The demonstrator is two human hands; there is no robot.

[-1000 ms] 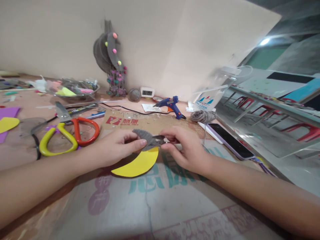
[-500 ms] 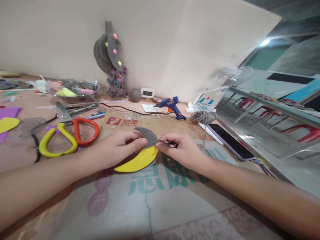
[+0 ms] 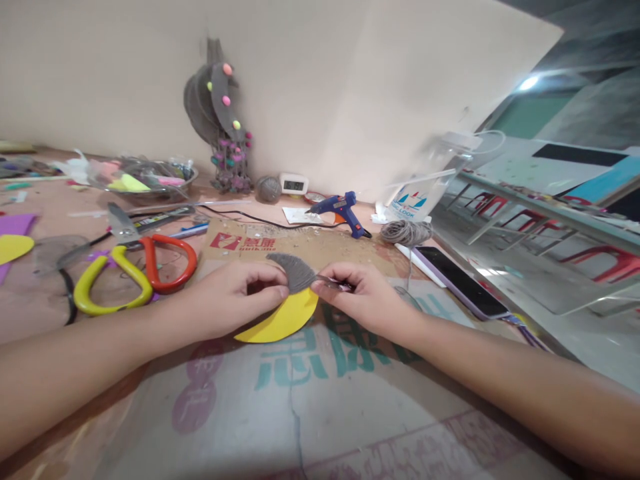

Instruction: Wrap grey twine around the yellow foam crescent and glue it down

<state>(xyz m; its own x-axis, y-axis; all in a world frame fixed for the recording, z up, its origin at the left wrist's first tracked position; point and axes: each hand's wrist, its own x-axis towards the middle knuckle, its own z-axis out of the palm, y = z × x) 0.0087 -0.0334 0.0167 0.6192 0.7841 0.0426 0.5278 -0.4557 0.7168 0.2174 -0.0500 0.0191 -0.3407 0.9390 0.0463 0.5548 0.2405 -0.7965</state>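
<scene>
Yellow and flat, probably foam or card: a yellow crescent-shaped sheet (image 3: 287,317) with close grey yarn wrapping (image 3: 296,272) over its far end, near horn bare. Above the pale cardboard mat with green lettering (image 3: 240,413), in from the near edge of the pinkish desk (image 3: 30,300); contact with the mat unclear. Left hand (image 3: 245,293) curled, thumb pressed to the crescent's inner edge beside the wrapped part, other fingertips hidden behind. Right hand (image 3: 357,297) in a tight pinch, thumb against fingers, on a dark grey yarn strand (image 3: 330,283) at the crescent's outer rim.

Likely very light, more flexible than rigid, easy to crease near the narrow horns. Yarn soft and fairly grippy, yet apt to bunch or slip towards a tapering end under a hard pull. Best held flat between thumb and fingers across the broad middle, over the wound turns, not by a horn; strand best lightly taut. Towards the desk's right edge, a loose grey yarn ball (image 3: 407,232), probably prone to tangling.
</scene>
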